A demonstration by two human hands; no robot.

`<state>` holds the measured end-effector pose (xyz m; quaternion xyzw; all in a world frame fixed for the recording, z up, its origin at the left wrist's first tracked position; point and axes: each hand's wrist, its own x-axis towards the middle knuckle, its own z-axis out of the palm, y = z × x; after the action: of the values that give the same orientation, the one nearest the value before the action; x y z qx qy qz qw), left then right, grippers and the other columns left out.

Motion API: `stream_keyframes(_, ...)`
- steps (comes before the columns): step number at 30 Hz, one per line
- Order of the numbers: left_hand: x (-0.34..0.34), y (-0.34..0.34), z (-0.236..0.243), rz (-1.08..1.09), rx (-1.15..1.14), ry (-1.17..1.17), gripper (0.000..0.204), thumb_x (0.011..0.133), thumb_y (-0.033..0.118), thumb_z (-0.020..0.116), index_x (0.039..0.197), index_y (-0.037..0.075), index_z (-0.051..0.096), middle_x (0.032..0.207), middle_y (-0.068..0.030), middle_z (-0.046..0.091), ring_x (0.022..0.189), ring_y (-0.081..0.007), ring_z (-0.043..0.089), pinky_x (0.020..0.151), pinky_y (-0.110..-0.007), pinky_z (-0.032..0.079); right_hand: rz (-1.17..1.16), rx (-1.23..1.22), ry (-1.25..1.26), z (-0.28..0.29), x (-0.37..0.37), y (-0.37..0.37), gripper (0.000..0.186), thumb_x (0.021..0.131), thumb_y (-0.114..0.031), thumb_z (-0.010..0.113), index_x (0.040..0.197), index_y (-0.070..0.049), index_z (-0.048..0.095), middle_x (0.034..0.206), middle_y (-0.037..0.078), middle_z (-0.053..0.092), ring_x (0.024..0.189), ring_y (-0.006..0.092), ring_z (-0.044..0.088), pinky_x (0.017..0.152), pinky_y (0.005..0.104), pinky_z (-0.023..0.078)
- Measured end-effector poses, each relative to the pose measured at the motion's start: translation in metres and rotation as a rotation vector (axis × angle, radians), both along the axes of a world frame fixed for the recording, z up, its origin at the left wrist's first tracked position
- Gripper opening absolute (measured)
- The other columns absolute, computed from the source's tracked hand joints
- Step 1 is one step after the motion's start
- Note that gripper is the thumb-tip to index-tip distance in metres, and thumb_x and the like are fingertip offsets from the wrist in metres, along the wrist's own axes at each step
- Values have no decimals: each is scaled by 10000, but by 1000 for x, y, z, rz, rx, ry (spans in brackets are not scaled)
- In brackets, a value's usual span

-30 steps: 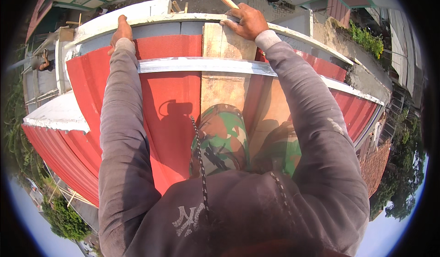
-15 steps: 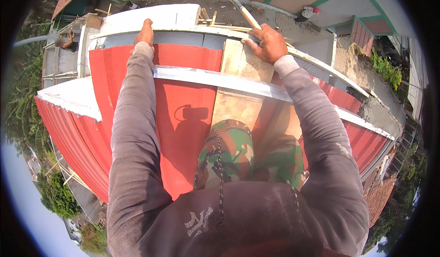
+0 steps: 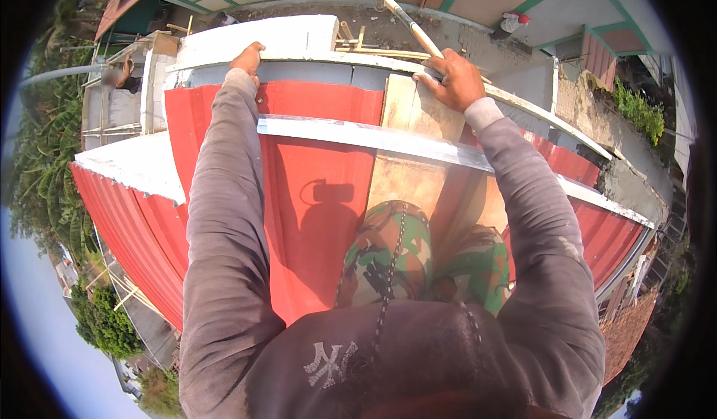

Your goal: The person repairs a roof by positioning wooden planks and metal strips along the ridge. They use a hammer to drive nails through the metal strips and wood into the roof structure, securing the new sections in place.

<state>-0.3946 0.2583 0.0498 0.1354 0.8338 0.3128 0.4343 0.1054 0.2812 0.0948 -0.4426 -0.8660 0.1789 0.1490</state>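
Note:
My right hand (image 3: 455, 81) is wrapped round the handle of a claw hammer (image 3: 409, 23). The hammer tilts up and left, its metal head above the ground beyond the roof edge. Across the white ledge (image 3: 310, 57) at the roof's far side lies my left hand (image 3: 247, 62), fingers over the top and thumb on the near side, seeming to grip it. Red corrugated roofing (image 3: 321, 165) spreads under my arms. A shiny metal strip (image 3: 351, 135) crosses it, passing over a wooden board (image 3: 422, 109). My knees in camouflage trousers rest near the board.
Past the ledge the roof drops to a paved yard with bamboo poles (image 3: 373, 49). One person in a red head covering (image 3: 511, 23) is down there at right; another person (image 3: 128, 81) is at far left. A white block wall (image 3: 261, 34) stands beyond my left hand.
The view has shifted, so the scene sits slightly lower and further right. My left hand has turned, its fingers now leaning right over the ledge. The hammer stays in my right hand.

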Motion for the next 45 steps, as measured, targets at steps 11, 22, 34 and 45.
stream_keyframes(11,27,-5,9,180,146,-33,415,855,340,732,1180,82,709,1122,-85,585,992,-213,530,880,-394,471,-116,-350,84,16,-5,22,309,1028,-312,688,1173,-60,791,1208,228,731,1071,419,706,953,478,540)
stream_keyframes(22,27,-1,2,207,123,-5,353,841,368,737,1087,118,704,1051,-67,566,900,-204,533,739,-336,500,-141,-441,227,41,-121,33,416,1003,-198,594,1402,-88,641,1245,256,729,1173,448,687,1046,510,527)
stream_keyframes(34,32,-2,9,212,122,-16,341,822,379,754,1056,139,690,1037,-43,543,887,-214,539,666,-310,477,-227,-493,116,42,-170,29,409,1018,-239,589,1393,-118,697,1261,220,743,1186,390,707,1071,481,527)
stream_keyframes(45,40,-3,19,216,122,-36,287,828,359,747,969,119,678,862,-18,486,766,-179,500,629,-311,494,-240,-485,98,54,-165,33,437,1018,-255,573,1435,-165,669,1286,197,737,1220,398,687,1103,487,514)
